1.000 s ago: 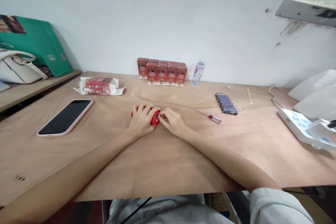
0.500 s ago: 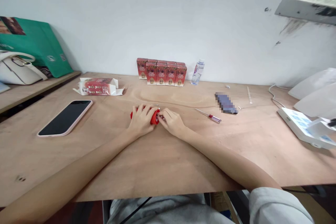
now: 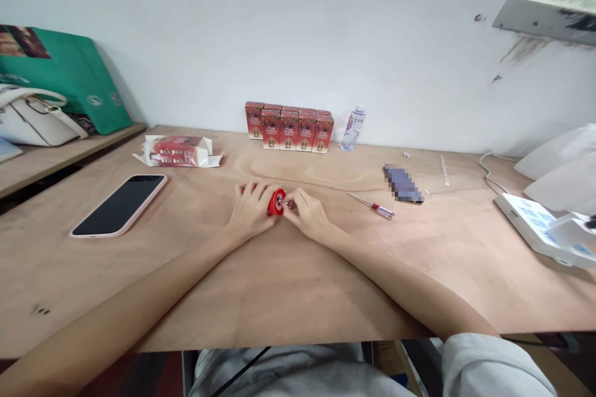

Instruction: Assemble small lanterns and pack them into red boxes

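Observation:
On the table in the middle, my left hand (image 3: 252,208) is wrapped over a red rounded object (image 3: 270,205). Its round end faces right, with a dark and silvery middle showing inside a red rim; the rest is mostly under my fingers. Close against that end, my right hand (image 3: 305,214) has thumb and forefinger pinched together. Something small and shiny seems to be at its fingertips, too small to name. To the right of my hands lies a screwdriver (image 3: 372,205) with a clear and red handle, its shaft pointing up-left.
Several small red boxes (image 3: 288,131) stand at the wall beside a clear bottle (image 3: 353,128). An opened red carton (image 3: 179,152) and a phone (image 3: 120,206) are at left. A blurred dark flat item (image 3: 403,183) and a white power strip (image 3: 542,226) lie at right.
The red object's round end has turned more toward me, showing more of its inside. My right fingertips have drawn slightly back from it. The view has shifted a little.

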`<state>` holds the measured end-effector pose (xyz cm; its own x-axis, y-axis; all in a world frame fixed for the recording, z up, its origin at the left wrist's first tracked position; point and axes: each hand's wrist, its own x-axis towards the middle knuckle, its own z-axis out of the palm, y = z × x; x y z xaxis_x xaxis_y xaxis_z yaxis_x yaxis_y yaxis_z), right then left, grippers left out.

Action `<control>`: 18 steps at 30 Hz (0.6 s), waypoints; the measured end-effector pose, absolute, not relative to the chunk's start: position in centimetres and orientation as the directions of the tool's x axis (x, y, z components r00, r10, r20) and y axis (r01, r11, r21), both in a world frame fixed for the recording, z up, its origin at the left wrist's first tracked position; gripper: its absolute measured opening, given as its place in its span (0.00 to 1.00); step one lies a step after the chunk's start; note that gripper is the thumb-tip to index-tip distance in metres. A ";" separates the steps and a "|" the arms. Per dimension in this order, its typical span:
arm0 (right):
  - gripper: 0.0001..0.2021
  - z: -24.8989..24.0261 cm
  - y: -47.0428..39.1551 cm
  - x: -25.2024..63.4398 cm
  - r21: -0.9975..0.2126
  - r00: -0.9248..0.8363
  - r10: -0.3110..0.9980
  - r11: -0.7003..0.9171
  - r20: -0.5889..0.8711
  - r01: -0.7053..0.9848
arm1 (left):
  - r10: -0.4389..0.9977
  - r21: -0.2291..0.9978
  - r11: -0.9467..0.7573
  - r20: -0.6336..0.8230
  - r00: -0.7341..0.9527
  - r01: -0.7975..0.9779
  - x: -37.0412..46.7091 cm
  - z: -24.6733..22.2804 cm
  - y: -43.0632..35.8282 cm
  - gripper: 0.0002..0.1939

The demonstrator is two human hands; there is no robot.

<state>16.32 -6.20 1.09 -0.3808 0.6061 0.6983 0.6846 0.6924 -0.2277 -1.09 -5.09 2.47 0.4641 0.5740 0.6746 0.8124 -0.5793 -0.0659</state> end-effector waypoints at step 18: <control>0.10 1.6 -3.7 15.4 -0.219 -0.401 0.779 0.550 0.483 0.806 | 0.629 0.135 -0.339 0.768 0.117 0.931 -2.8 1.9 -2.8 0.20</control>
